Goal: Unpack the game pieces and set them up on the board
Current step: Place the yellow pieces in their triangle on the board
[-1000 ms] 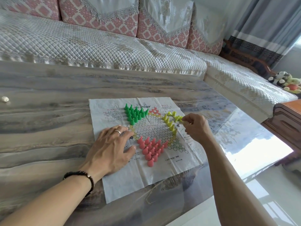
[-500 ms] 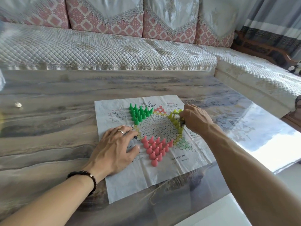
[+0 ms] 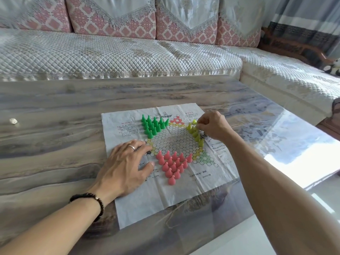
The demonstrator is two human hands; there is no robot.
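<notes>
A paper game board (image 3: 217, 173) with a hexagon star grid lies flat on the table. Green cone pieces (image 3: 153, 126) fill the upper-left point, pink cone pieces (image 3: 173, 165) fill the lower point, and several yellow cone pieces (image 3: 195, 133) stand along the right point. My left hand (image 3: 127, 162) rests flat on the board's left side, fingers spread, a ring on one finger. My right hand (image 3: 213, 127) hovers over the yellow group with fingers curled, pinching a yellow piece (image 3: 194, 122) at its fingertips; part of the yellow group is hidden behind it.
The board sits on a grey marbled table (image 3: 55, 144) under a clear cover. A small white die (image 3: 13, 121) lies far left. A quilted sofa (image 3: 117, 56) runs behind the table and wraps round to the right. The table's near edge drops to the white floor (image 3: 248, 236).
My right hand has shifted a little over the yellow pieces and lifted one at the group's top. My left hand has stayed pressed on the paper. The camera has tilted slightly.
</notes>
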